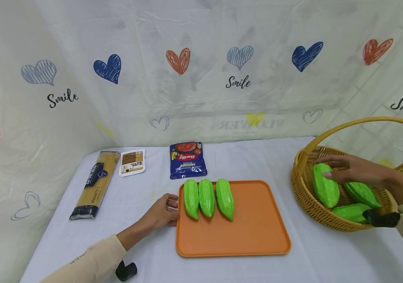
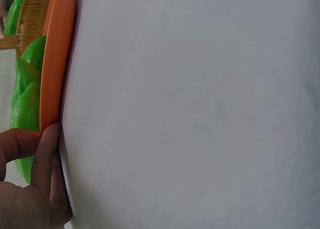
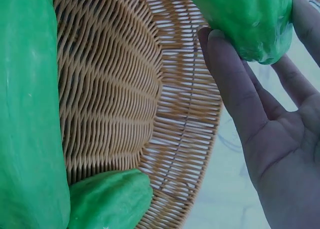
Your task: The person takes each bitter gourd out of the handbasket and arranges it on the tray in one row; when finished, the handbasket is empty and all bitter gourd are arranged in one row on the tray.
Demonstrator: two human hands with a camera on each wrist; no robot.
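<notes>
In the head view my right hand (image 1: 355, 169) grips a ribbed green gourd (image 1: 325, 186) by its upper end, over the wicker basket (image 1: 302, 190). The right wrist view shows fingers and thumb round the blunt end of that gourd (image 3: 250, 24). Two more gourds lie inside the basket, one (image 1: 362, 193) under my wrist and another (image 1: 351, 213) at the near side. My left hand (image 1: 160, 212) pinches the left rim of an orange tray (image 1: 251, 236). On the tray's left half, three similar gourds (image 1: 206, 198) lie side by side, tips towards me.
Behind the tray lies a blue sauce pouch (image 1: 188, 160). A spaghetti pack (image 1: 97, 184) and a small white-and-brown packet (image 1: 132, 162) are at the back left. The basket's tall handle (image 1: 367, 119) arches over my right forearm. A printed curtain (image 1: 201, 98) hangs behind the table.
</notes>
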